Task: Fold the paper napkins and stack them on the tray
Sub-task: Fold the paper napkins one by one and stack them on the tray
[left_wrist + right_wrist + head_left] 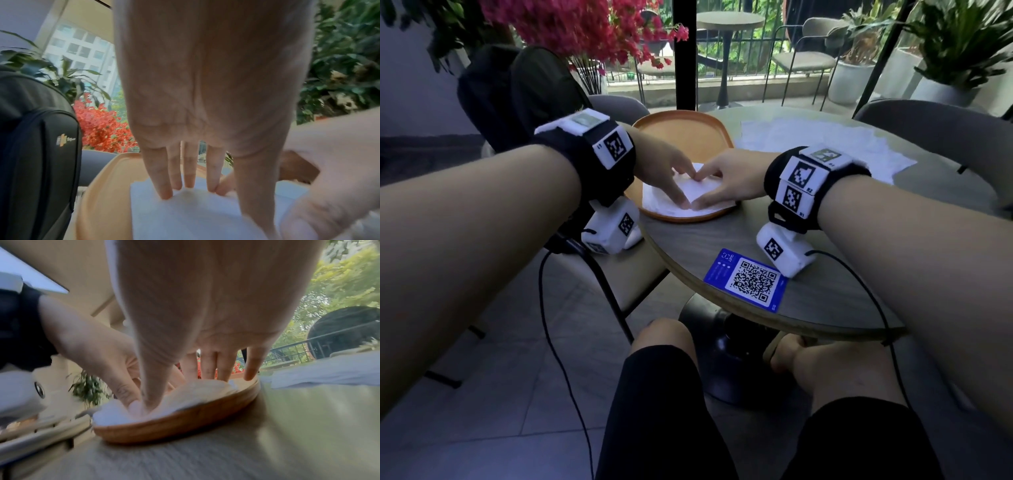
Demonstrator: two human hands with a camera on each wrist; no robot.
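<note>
Grip: left hand [666, 171] and right hand [729, 180], fingers straight, flat on folded napkin [697, 193], at tray's [688, 133] 6 o'clock. Step, judged: seating napkin on stack. Next: unfolded napkins [822, 144], bench [825, 298] 1 o'clock, need fetching, folding.

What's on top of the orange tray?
White folded napkins lie on the near part of the tray, with the left hand and right hand pressing down on them. How many napkins are stacked cannot be told; the hands cover them.
</note>
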